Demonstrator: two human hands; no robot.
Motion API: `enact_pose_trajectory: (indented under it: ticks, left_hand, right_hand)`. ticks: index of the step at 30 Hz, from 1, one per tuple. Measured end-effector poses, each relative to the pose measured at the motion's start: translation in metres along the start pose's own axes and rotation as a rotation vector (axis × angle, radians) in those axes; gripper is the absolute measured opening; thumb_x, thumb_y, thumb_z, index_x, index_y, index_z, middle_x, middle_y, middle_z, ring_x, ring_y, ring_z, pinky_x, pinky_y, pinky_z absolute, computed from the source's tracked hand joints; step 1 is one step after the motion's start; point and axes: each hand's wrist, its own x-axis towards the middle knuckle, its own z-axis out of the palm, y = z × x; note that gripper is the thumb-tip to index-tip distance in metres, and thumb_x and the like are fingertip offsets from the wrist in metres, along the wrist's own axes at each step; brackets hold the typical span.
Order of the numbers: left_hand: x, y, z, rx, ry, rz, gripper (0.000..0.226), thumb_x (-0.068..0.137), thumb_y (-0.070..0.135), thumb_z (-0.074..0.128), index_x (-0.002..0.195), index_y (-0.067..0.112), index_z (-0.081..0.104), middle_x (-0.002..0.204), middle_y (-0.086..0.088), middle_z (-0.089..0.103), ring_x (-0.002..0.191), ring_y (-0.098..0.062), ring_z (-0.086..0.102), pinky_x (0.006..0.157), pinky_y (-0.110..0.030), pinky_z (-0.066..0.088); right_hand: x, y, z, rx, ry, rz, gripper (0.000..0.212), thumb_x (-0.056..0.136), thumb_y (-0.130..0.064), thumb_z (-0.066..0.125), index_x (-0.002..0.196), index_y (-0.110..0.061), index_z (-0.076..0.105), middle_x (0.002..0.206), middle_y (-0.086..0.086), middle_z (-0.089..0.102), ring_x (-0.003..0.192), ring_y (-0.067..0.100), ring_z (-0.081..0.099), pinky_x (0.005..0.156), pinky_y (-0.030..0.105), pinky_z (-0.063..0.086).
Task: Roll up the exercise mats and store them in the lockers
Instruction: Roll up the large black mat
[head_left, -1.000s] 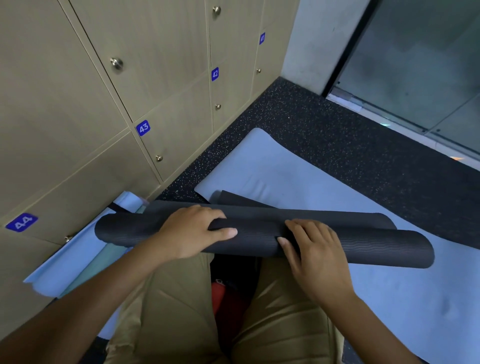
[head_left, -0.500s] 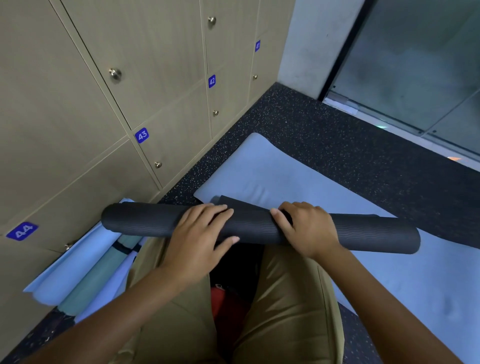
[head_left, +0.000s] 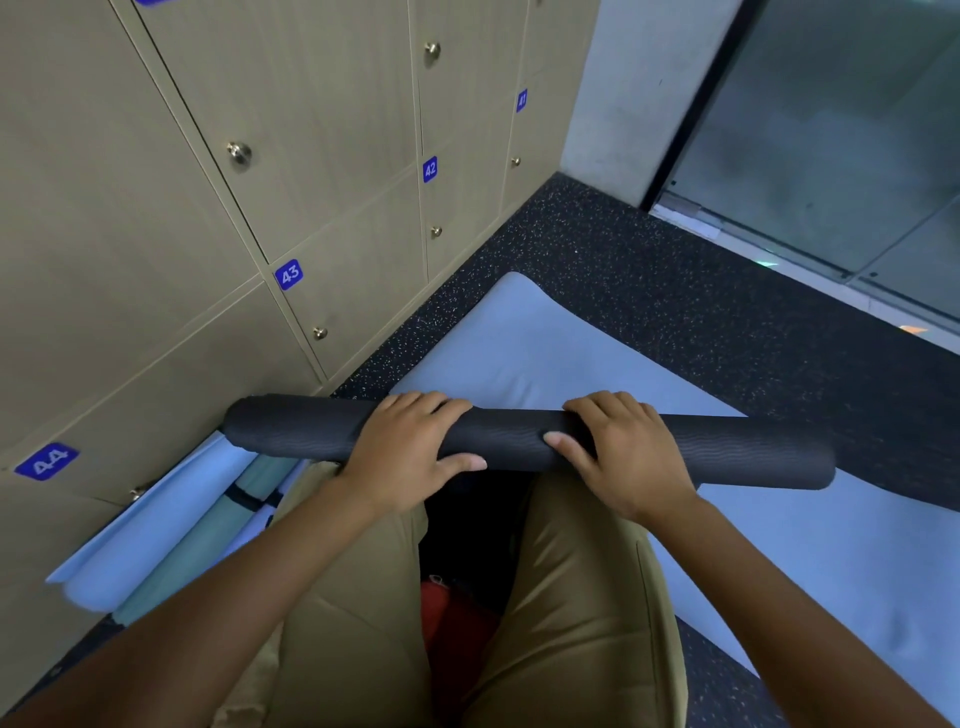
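**Black mat fully rolled, both hands clamped on top**

Left to right: lockers (head_left: 332, 218) along left wall, doors 44, 43, 42, 41 all closed; rolled light-blue and teal mats (head_left: 171, 540) lying against base of locker 44; black mat (head_left: 519, 436) rolled into tight tube, lying crosswise just past the knees, over near edge of flat light-blue mat (head_left: 545, 353); left hand (head_left: 410, 452) curled over tube left of centre, fingers over the top, thumb along near side; right hand (head_left: 618, 457) same grip right of centre, well apart from left.

Handling, judged: light, soft foam, ribbed grippy surface, not fragile; springy, likely to unroll if released; best gripped around middle with free edge trapped under fingers, or one hand near each end for carrying; long tube, probably needs end-first entry into locker.

Versus earlier frames: loose flap seen ahead of roll now gone, wound in; roll thicker and neater; hands shifted forward onto top; view tilted slightly.
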Motion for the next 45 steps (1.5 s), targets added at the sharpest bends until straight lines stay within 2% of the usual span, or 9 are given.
enact_pose_trajectory:
  ticks: [5, 11, 14, 17, 21, 24, 30, 40, 45]
  left_hand:
    - [0.026, -0.009, -0.009, -0.026, -0.276, -0.022, 0.089, 0.073, 0.089, 0.021, 0.132, 0.03, 0.053, 0.122, 0.007, 0.062, 0.113, -0.018, 0.058, 0.094, -0.036, 0.04]
    - [0.05, -0.024, -0.01, 0.028, -0.333, 0.057, 0.096, 0.072, 0.097, 0.003, 0.111, 0.024, 0.052, 0.102, 0.003, 0.062, 0.095, -0.023, 0.062, 0.079, -0.039, 0.048]
    - [0.054, -0.029, -0.005, 0.201, -0.206, 0.175, 0.091, 0.077, 0.095, 0.02, 0.126, 0.024, 0.051, 0.107, 0.003, 0.059, 0.095, -0.023, 0.06, 0.076, -0.036, 0.041]
    - [0.054, -0.04, 0.006, 0.336, -0.147, 0.233, 0.104, 0.067, 0.098, 0.036, 0.136, 0.021, 0.049, 0.105, 0.001, 0.059, 0.086, -0.024, 0.061, 0.074, -0.039, 0.051]
    - [0.062, -0.045, 0.011, 0.392, -0.161, 0.233, 0.094, 0.066, 0.091, 0.051, 0.127, 0.019, 0.052, 0.091, -0.002, 0.061, 0.072, -0.026, 0.064, 0.062, -0.038, 0.052]
    - [0.076, -0.046, 0.001, 0.373, -0.164, 0.255, 0.086, 0.071, 0.089, 0.042, 0.119, 0.018, 0.051, 0.087, -0.004, 0.06, 0.07, -0.029, 0.064, 0.06, -0.04, 0.053]
    - [0.104, -0.039, -0.038, 0.372, -0.127, 0.188, 0.082, 0.075, 0.088, 0.053, 0.123, 0.022, 0.047, 0.104, -0.002, 0.063, 0.089, -0.028, 0.065, 0.067, -0.037, 0.047]
    - [0.127, 0.01, -0.193, 0.424, -0.012, 0.168, 0.071, 0.074, 0.082, 0.062, 0.114, 0.025, 0.046, 0.09, 0.007, 0.06, 0.081, -0.026, 0.06, 0.063, -0.035, 0.035]
    - [0.105, 0.03, -0.265, 0.499, 0.079, 0.194, 0.078, 0.068, 0.09, 0.058, 0.114, 0.028, 0.044, 0.095, 0.005, 0.065, 0.084, -0.027, 0.064, 0.065, -0.036, 0.045]
  right_hand:
    - [-0.006, -0.001, 0.012, -0.057, 0.033, 0.007, 0.085, 0.088, -0.087, 0.031, 0.131, -0.02, 0.059, 0.119, -0.001, 0.066, 0.11, 0.025, 0.06, 0.105, 0.043, 0.041]
    - [0.031, 0.01, 0.005, -0.052, -0.134, 0.02, 0.087, 0.078, -0.094, 0.018, 0.114, -0.027, 0.061, 0.1, -0.005, 0.068, 0.092, 0.021, 0.064, 0.08, 0.036, 0.044]
    - [0.052, 0.015, -0.001, 0.02, -0.284, 0.098, 0.091, 0.068, -0.099, 0.013, 0.105, -0.03, 0.06, 0.092, -0.006, 0.067, 0.087, 0.02, 0.063, 0.075, 0.037, 0.048]
    - [0.07, 0.022, -0.006, 0.139, -0.451, 0.175, 0.088, 0.067, -0.102, 0.022, 0.098, -0.03, 0.062, 0.093, -0.006, 0.065, 0.09, 0.021, 0.061, 0.082, 0.04, 0.05]
    - [0.083, 0.029, -0.007, 0.239, -0.552, 0.21, 0.08, 0.071, -0.098, 0.035, 0.109, -0.034, 0.063, 0.11, -0.005, 0.065, 0.101, 0.021, 0.06, 0.09, 0.043, 0.049]
    - [0.085, 0.033, -0.014, 0.243, -0.515, 0.172, 0.083, 0.066, -0.097, 0.048, 0.125, -0.038, 0.055, 0.121, -0.006, 0.064, 0.109, 0.022, 0.06, 0.093, 0.042, 0.048]
    - [0.089, 0.039, -0.048, -0.092, -0.346, -0.002, 0.1, 0.068, -0.072, 0.078, 0.148, -0.029, 0.037, 0.138, -0.001, 0.054, 0.128, 0.025, 0.05, 0.106, 0.043, 0.039]
    - [0.099, 0.023, -0.183, -0.14, -0.096, 0.037, 0.088, 0.069, -0.067, 0.079, 0.141, -0.03, 0.043, 0.135, -0.002, 0.058, 0.122, 0.025, 0.056, 0.097, 0.04, 0.043]
    - [0.076, -0.002, -0.252, -0.11, 0.008, 0.02, 0.085, 0.068, -0.066, 0.08, 0.137, -0.032, 0.045, 0.128, -0.006, 0.063, 0.112, 0.023, 0.061, 0.084, 0.035, 0.041]
